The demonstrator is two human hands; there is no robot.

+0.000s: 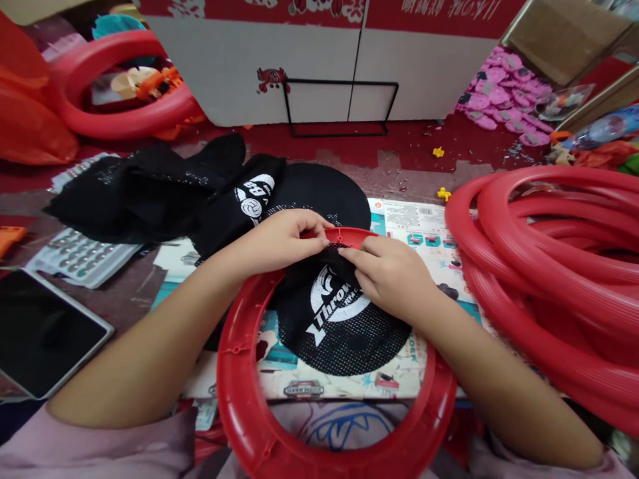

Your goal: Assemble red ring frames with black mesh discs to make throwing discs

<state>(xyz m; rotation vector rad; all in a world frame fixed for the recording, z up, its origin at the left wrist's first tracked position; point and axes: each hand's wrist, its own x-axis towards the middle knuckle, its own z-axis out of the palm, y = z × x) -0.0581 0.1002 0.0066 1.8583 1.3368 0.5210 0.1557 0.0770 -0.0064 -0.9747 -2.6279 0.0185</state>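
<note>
On the red ring (237,372) at twelve o'clock, the left hand (289,241) pinches, half-curled right hand (397,276) touches, black mesh (344,336) lying toward six.

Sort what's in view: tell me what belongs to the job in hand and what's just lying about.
In the job:
- red ring and printed black mesh, at both hands' fingertips
- likely spares: stacked red rings, black cloth pile

Seemingly lying about:
- tablet
- pink pieces
- yellow bits
- bottle
</note>
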